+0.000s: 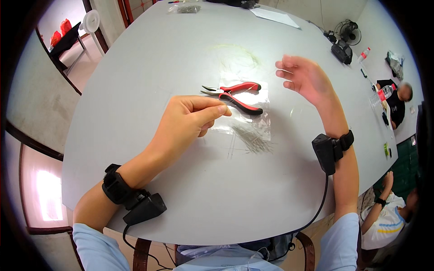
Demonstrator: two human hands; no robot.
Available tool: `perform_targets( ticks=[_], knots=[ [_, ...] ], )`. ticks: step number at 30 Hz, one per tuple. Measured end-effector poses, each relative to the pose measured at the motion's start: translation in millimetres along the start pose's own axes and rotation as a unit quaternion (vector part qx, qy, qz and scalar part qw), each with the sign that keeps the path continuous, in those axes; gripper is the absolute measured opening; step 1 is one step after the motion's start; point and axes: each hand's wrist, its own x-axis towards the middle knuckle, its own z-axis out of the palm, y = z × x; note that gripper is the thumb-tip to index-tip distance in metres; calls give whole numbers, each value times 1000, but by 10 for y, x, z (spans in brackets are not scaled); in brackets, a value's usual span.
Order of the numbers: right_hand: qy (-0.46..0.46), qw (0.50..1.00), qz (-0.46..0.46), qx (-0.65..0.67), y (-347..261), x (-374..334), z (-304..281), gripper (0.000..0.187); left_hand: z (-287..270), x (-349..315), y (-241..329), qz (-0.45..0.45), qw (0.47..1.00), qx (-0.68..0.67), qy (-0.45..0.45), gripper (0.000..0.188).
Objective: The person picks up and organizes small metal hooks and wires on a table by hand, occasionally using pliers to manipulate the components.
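My left hand [192, 116] is closed in a pinch over the middle of the table, thumb against forefinger. Whatever lies between those fingertips is too fine to make out. Just beyond it rests a pair of bent-nose pliers [246, 108] with red and black handles, the jaws pointing left. The pliers lie on a clear plastic bag [263, 128]. Thin silvery pins [255, 141] are heaped at the bag's near edge, with a few strays beside them. Farther back is a loose coil of fine yellowish thread [239, 55]. My right hand [306, 80] is raised right of the pliers, fingers apart and holding nothing visible.
A small packet [187, 9] and a white sheet [275, 18] lie at the far end. Along the right edge are a black case [342, 52], a fan [349, 32] and bottles [386, 92]. Two people sit at the right. Cables run from my wrist devices.
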Motion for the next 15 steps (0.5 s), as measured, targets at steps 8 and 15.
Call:
perform_targets(
  ticks=[8,15],
  knots=[
    [64,950,-106,-288,-95,-107,242,25,11,5,-1,2,1000,17,-14,18],
    [-116,827,-343,-430,-82,-290,582,20,-4,-13,5,5,1000,10,-18,18]
  ],
)
